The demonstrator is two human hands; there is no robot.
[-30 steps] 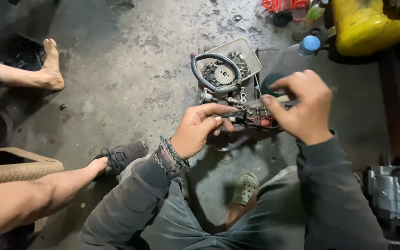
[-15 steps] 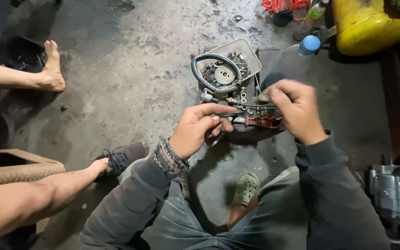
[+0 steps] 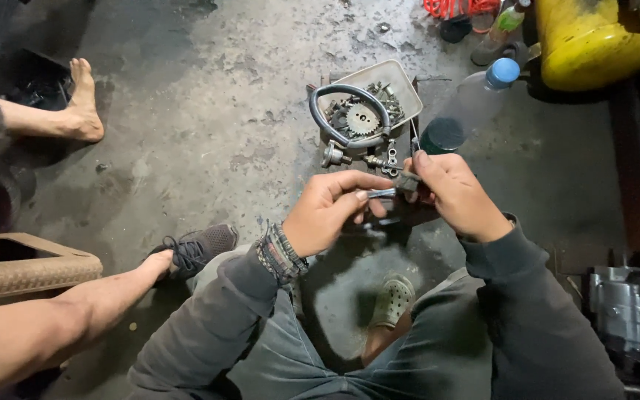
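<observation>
Compared with the earlier views, both hands are sitting a little lower and closer together, and the right hand is no longer lifted over the reddish part it was holding above the tray.

At the far left, another person's bare foot [image 3: 83,104] and leg are resting on the concrete floor [image 3: 209,111], and a brown woven basket [image 3: 24,267] is lying below, beside a second bare leg and a dark sneaker [image 3: 198,248]. None of these is reaching toward the work.

Moving toward the middle, the left hand [image 3: 327,211] is pinching a short metal pin [image 3: 381,193] between thumb and forefinger, its other fingers curled in. Just to the right, the right hand [image 3: 457,196] is closing round a small grey metal part [image 3: 407,180], fingers wrapped tight, with the pin's end meeting it. Doing this well is probably a matter of keeping pin and part in line and steady, close over the lap, so nothing is dropping away.

Just above the hands, a shallow tray [image 3: 401,81] is holding a sprocket, loose nuts and a looped black hose [image 3: 346,111], with small fittings scattered at its near edge. Further right, a clear bottle with a blue cap [image 3: 475,100] is lying very near the right knuckles and is the likeliest thing to be knocked. A yellow container [image 3: 594,41] and a grey engine casing [image 3: 631,311] are standing well apart at the right.
</observation>
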